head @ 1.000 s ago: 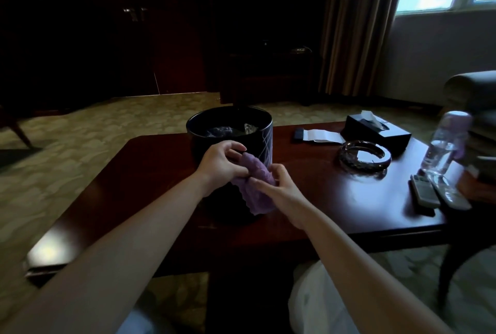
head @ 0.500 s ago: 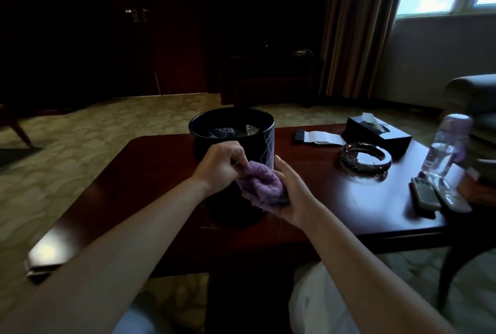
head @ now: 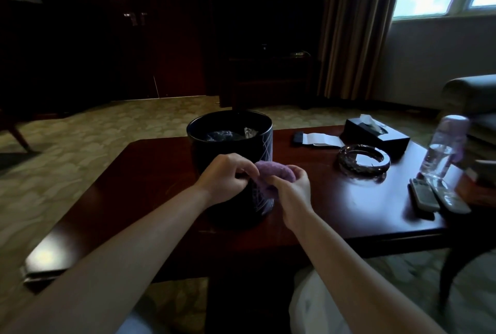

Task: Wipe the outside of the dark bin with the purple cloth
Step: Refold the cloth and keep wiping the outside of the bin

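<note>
The dark bin [head: 230, 161] stands upright on the table [head: 139, 172], near its middle. Both hands grip the bunched purple cloth [head: 271, 174] against the bin's near side — left hand [head: 228, 178] pinching its left end, right hand [head: 291, 188] curled round the right. A glass ashtray [head: 363, 159] sits to the right.

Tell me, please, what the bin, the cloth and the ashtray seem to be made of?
Dark bin: glossy, smooth, with thin pale lines; maybe lacquered plastic or ceramic, unclear. Purple cloth: soft, fuzzy, matte, probably microfibre or terry. Ashtray: thick, clear, with bright reflections, likely glass.
</note>
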